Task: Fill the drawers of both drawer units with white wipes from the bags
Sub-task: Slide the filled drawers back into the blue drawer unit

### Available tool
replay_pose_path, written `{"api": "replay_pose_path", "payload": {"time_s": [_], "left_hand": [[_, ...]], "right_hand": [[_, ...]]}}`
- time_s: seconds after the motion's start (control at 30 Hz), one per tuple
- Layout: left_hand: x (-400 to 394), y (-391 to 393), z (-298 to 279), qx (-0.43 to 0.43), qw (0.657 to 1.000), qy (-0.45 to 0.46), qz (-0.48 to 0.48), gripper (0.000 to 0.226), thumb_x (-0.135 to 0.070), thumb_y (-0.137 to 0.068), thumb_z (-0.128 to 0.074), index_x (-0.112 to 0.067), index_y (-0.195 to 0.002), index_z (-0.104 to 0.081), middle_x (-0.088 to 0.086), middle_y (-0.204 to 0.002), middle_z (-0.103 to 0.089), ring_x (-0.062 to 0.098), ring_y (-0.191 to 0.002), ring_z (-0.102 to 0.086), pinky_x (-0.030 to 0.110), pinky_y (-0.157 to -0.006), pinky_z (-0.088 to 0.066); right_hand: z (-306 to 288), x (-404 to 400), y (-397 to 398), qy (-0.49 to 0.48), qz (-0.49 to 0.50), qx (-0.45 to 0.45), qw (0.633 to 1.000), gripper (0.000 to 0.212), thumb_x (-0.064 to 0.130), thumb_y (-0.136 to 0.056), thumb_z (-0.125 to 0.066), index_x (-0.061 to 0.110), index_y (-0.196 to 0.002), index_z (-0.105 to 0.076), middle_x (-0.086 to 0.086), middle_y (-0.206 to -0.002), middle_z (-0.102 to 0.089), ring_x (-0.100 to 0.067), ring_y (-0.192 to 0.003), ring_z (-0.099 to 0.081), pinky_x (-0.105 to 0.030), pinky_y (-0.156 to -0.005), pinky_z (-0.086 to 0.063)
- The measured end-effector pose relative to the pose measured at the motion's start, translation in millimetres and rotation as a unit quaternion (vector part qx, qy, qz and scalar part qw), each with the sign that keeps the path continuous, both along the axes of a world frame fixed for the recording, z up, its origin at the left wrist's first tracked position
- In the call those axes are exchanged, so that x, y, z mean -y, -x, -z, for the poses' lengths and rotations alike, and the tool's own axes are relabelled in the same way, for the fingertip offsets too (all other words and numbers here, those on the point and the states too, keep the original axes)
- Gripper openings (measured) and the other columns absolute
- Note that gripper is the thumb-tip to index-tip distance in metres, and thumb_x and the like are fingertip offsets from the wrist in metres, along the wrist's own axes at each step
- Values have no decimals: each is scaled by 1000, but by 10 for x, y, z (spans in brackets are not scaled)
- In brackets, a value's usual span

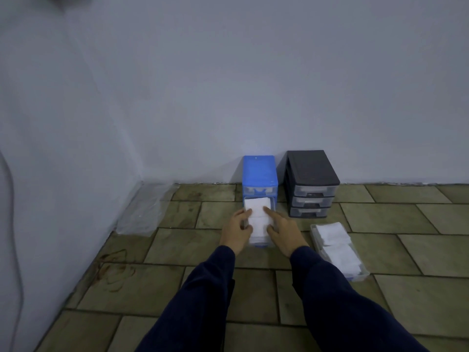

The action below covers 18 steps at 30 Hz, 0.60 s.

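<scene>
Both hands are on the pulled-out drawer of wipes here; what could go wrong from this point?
1. The white wipes sit heaped above the clear pulled-out drawer, so they may snag on the blue plastic drawer unit when pushed in.
2. The left hand and right hand flank the drawer; an uneven push could jam it.

Lighting: dim, cool bluish cast, shadows soft. Focus: soft throughout, left edge smeared. Wide-angle bowing at edges. No glare.

A floor of greenish-brown stone tiles (pixel 253 290) is carrying a blue plastic drawer unit (pixel 259 174) and, just right, a black one (pixel 311 179) at the far wall; a clear tray of white wipes (pixel 337 247) is lying nearer right, a clear plastic bag (pixel 144 207) far left.
</scene>
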<state>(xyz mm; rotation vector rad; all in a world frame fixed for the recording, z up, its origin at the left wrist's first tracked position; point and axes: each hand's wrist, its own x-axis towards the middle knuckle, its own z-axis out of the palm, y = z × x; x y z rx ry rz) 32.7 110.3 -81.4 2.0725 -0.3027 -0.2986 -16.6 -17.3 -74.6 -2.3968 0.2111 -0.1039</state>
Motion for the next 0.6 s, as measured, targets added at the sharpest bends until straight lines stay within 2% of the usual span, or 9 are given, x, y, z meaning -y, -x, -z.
{"api": "replay_pose_path", "payload": {"time_s": [0.1,0.27,0.37,0.5,0.6], "left_hand": [[24,-10,0,4,1000,-26,12,52,0,-93,-49,-14,-142,-37,3,-152,-26,20,-134,-34,34,-111,-34],[30,-34,-5,35,996,-78,32,54,0,-93,-48,-13,-144,-33,4,-153,-23,18,-138,-27,22,-110,-24],[33,-35,-21,35,995,-85,39,52,-5,-95,-48,-13,-144,-33,3,-152,-23,17,-136,-29,23,-109,-26],[64,-88,-85,6,999,-43,16,47,-6,-95,-46,-9,-142,-38,6,-148,-28,20,-131,-36,31,-109,-34],[78,-110,-124,-10,1000,-19,11,44,-7,-95,-47,-7,-139,-41,6,-145,-32,20,-126,-40,26,-102,-37]], "right_hand": [[-21,-11,-29,-9,11,-1,1000,53,6,-94,-46,11,-145,-31,-17,-140,-42,-28,-120,-48,-26,-98,-36],[0,-15,-33,-13,9,-15,1000,56,8,-93,-48,12,-146,-28,-16,-146,-35,-29,-126,-43,-30,-105,-34],[-23,15,-38,-14,12,-18,1000,54,9,-95,-46,11,-146,-28,-15,-145,-36,-28,-125,-43,-26,-101,-33],[-101,55,-99,-9,13,-25,1000,49,12,-97,-42,10,-144,-32,-16,-139,-45,-28,-121,-47,-25,-97,-36],[-132,82,-140,-8,20,-24,999,46,14,-97,-43,9,-142,-37,-19,-134,-51,-31,-117,-50,-28,-96,-37]]}}
